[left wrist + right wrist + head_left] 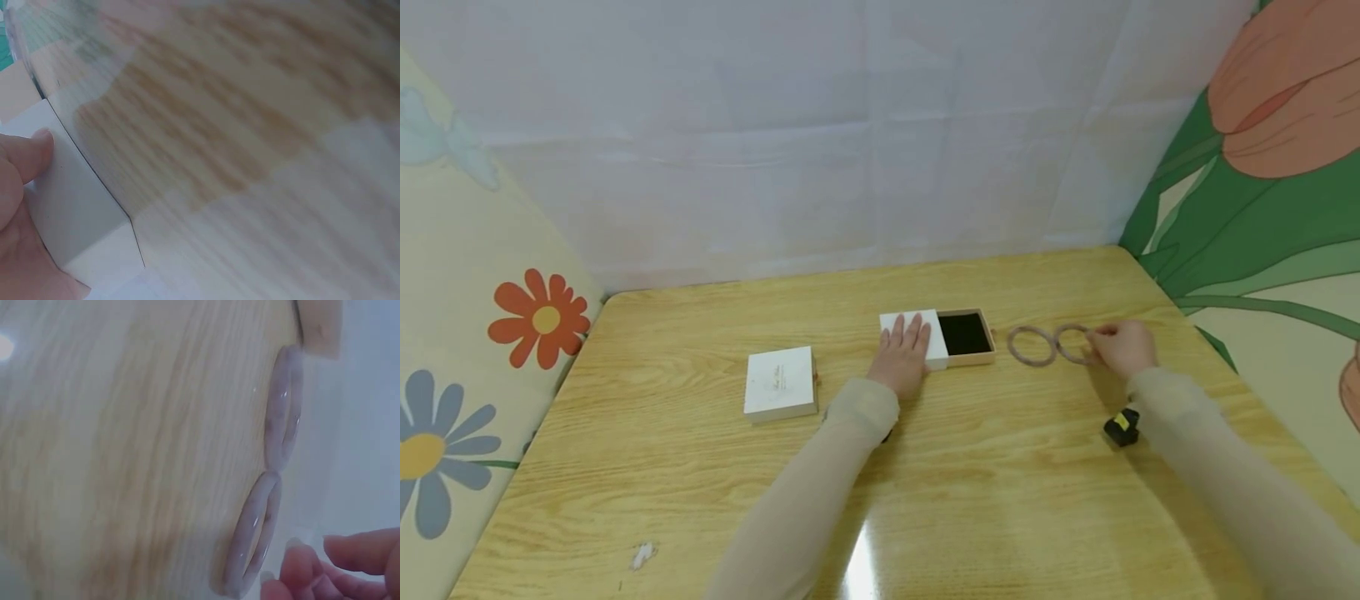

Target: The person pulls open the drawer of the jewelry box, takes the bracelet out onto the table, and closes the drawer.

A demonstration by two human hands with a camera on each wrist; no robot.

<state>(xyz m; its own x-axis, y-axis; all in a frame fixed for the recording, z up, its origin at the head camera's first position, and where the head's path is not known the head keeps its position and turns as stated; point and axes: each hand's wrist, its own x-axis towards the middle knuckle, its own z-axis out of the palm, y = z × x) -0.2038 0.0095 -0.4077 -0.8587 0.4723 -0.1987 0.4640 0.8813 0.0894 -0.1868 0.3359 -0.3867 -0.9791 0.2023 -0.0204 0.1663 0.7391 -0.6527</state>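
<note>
My left hand (901, 358) lies with straight, spread fingers across the white sleeve of a small gift box (937, 337). Its thumb (41, 147) rests against the sleeve's white side (78, 194). The box's drawer, black inside (966, 335), sticks out to the right. Two pale mauve bangles lie side by side on the table: the left one (1013, 354) by the drawer, the right one (1062, 332) by my right hand (1126, 348). In the right wrist view, that hand's fingers are loosely bent beside the nearer bangle (240, 550), with a gap between thumb and forefinger.
A second white box (781, 382), its lid closed and printed with small lettering, sits to the left. A black device with a yellow mark (1122, 427) shows below my right wrist. The wooden table (985, 500) meets a white cloth backdrop (790, 167) and painted side panels.
</note>
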